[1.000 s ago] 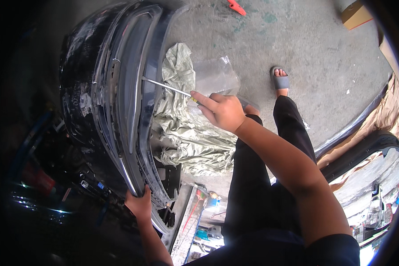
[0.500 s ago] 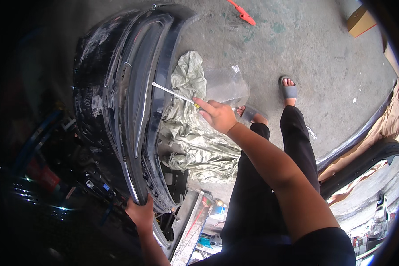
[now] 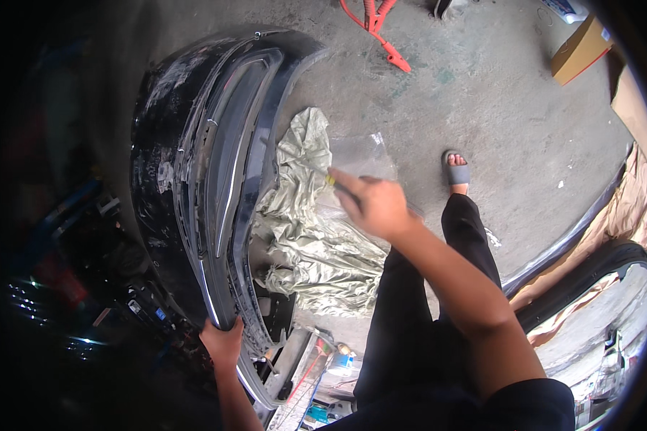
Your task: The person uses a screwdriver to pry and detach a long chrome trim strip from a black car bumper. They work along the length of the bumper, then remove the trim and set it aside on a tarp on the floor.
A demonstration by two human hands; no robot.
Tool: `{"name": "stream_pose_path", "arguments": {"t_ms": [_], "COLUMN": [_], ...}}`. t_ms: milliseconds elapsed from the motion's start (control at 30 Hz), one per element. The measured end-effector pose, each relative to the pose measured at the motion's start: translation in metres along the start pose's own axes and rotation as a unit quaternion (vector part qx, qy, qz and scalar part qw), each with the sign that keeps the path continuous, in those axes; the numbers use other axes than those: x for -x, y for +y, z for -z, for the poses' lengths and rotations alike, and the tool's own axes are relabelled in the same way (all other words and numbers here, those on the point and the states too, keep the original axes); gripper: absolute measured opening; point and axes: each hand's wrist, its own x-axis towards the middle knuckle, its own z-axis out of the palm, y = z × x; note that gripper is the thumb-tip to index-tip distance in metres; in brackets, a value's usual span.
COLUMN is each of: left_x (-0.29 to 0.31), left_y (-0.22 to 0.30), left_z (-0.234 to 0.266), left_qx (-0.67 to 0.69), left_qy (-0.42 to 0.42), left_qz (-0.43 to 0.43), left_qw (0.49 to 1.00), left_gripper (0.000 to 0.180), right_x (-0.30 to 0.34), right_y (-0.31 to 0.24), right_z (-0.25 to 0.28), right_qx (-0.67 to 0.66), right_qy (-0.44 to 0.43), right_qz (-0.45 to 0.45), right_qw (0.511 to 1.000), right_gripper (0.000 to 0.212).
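A black car bumper (image 3: 194,165) stands on edge on the concrete floor, curving from the top centre down to the lower middle. My left hand (image 3: 221,343) grips its lower edge. My right hand (image 3: 374,205) is held over a crumpled pale green sack (image 3: 316,244) to the bumper's right and is closed on a slim tool with a yellow and dark handle (image 3: 334,183); its shaft is hardly visible. A clear plastic bag (image 3: 359,154) lies just beyond the hand.
My foot in a grey sandal (image 3: 456,171) rests on the floor. Red cable clamps (image 3: 381,29) lie at the top, with a cardboard box (image 3: 581,49) at top right. Another dark car part (image 3: 589,251) curves along the right. Bottles and small items (image 3: 323,366) lie near my legs.
My right hand has pulled the tool back from the bumper, to the right over the sack. The view has shifted, showing more floor at the top. The left hand keeps its grip.
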Motion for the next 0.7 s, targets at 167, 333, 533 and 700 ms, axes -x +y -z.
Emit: {"name": "stream_pose_path", "arguments": {"t_ms": [167,333,533,700], "left_x": [-0.009,-0.011,-0.006,-0.007], "left_y": [-0.015,-0.017,-0.014,-0.018], "left_z": [0.002,0.006,0.001,-0.003], "left_qx": [-0.06,-0.101,-0.083,-0.058], "left_qy": [0.038,0.046,0.043,0.025], "left_qz": [-0.052,-0.06,-0.064,-0.059], "left_qw": [0.996,0.992,0.994,0.996], "left_gripper": [0.038,0.038,0.038,0.04], "right_x": [-0.065,-0.098,-0.107,-0.127], "right_y": [-0.061,-0.103,-0.12,-0.141], "right_z": [0.094,0.127,0.126,0.134], "right_qx": [0.097,0.16,0.188,0.243], "right_qy": [-0.073,-0.191,-0.202,-0.232], "right_qz": [-0.048,-0.082,-0.081,-0.047], "right_qw": [0.991,0.965,0.958,0.941], "right_gripper": [0.032,0.029,0.024,0.024]}}
